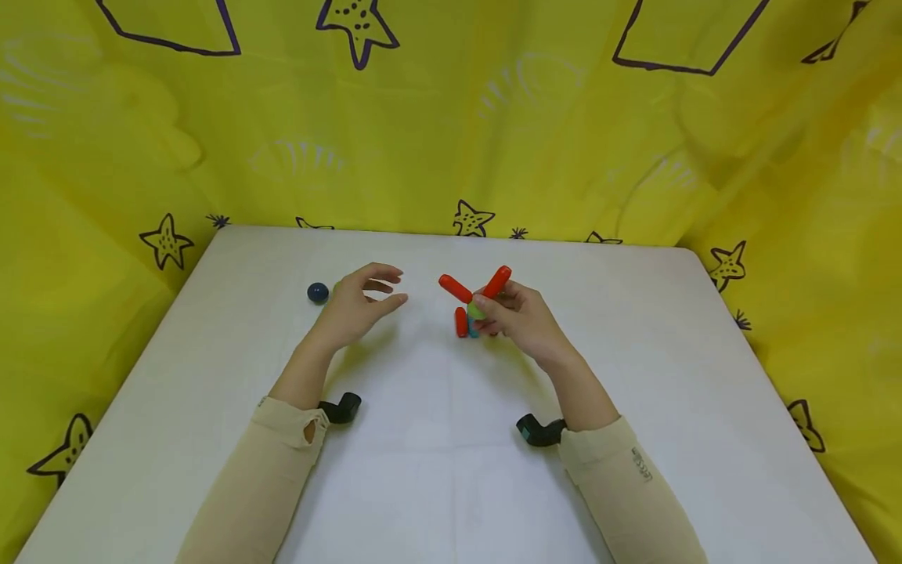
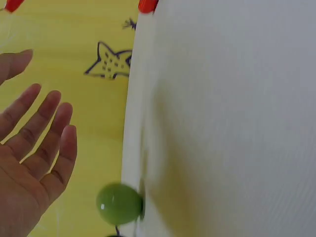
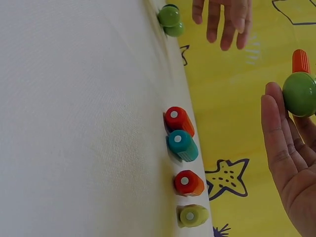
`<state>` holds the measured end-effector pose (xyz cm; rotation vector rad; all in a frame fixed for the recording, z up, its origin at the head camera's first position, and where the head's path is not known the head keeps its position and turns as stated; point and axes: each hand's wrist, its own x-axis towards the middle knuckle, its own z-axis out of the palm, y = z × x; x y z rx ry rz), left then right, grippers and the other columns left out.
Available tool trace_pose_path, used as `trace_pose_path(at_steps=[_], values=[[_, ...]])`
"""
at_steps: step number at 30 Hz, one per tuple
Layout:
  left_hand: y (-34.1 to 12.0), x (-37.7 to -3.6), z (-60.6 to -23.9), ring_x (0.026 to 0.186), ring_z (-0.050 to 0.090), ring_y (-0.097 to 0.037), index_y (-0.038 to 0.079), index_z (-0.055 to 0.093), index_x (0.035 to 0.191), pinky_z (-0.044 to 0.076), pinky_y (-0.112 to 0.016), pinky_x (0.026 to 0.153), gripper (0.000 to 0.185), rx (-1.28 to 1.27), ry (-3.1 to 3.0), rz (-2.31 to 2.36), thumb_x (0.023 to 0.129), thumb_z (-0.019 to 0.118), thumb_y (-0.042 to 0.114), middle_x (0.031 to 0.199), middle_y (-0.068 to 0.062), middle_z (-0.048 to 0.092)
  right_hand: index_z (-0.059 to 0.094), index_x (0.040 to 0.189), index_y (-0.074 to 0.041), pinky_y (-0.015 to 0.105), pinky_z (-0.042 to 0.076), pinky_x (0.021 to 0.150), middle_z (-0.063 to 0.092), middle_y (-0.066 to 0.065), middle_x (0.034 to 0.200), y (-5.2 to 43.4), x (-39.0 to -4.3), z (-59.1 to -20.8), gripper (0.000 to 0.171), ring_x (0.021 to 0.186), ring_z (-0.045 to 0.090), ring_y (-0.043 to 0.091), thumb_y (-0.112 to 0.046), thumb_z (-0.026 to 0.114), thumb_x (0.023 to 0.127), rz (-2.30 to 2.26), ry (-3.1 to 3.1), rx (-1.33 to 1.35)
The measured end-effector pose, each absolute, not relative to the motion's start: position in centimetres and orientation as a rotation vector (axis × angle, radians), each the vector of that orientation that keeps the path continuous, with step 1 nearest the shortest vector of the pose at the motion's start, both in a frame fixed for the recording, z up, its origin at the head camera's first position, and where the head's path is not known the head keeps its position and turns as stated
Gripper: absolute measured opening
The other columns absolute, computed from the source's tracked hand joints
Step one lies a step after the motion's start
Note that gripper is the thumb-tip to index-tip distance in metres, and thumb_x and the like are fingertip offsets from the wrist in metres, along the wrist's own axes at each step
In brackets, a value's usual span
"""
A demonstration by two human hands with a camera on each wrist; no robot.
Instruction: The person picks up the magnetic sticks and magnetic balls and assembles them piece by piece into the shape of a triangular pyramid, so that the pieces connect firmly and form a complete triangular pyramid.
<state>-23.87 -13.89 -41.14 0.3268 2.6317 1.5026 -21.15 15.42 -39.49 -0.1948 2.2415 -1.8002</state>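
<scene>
at frame centre the right hand [image 1: 517, 313] holds a green ball [image 3: 299, 94] joining 2 red sticks [image 1: 456, 289]. the left hand [image 1: 355, 305] hovers, fingers wide and loose. next likely calls for another piece, perhaps the dark ball [image 1: 318, 293] at left on the desk [image 1: 437, 470].

Both forearms are covered by long, close-fitting beige sleeves ending at the wrist. The left sleeve [image 1: 271, 462] has a small hole near its cuff. The right sleeve [image 1: 630, 486] carries a small dark marking. A black, elbow-shaped camera mount [image 1: 340, 408] sits under each wrist. Hands are bare.

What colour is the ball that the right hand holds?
Green; the ball in the right hand shows best in the right wrist view.
</scene>
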Motion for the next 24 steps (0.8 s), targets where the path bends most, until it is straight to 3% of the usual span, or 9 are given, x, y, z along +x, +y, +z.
trace_pose_path(at_steps=[12, 24], values=[[-18.6, -24.6, -41.5, 0.122, 0.057, -0.035, 0.006, 0.067, 0.124, 0.045, -0.052, 0.107, 0.031, 0.145, 2.772, 1.139, 0.098, 0.069, 0.023, 0.129, -0.015, 0.059, 0.064, 0.119, -0.009, 0.054, 0.055, 0.090, 0.072, 0.016, 0.112, 15.7, -21.4, -39.3, 0.036, 0.103, 0.068, 0.050, -0.039, 0.069, 0.100, -1.762, 2.270, -0.152], [-19.7, -24.5, -41.8, 0.113, 0.054, -0.037, 0.002, 0.068, 0.125, 0.044, -0.052, 0.105, 0.035, 0.093, 2.819, 1.044, 0.091, 0.060, 0.007, 0.120, -0.019, 0.057, 0.065, 0.123, -0.007, 0.055, 0.057, 0.093, 0.067, 0.010, 0.114, 15.6, -21.4, -39.5, 0.036, 0.102, 0.071, 0.046, -0.035, 0.069, 0.100, -1.770, 2.281, -0.185]])
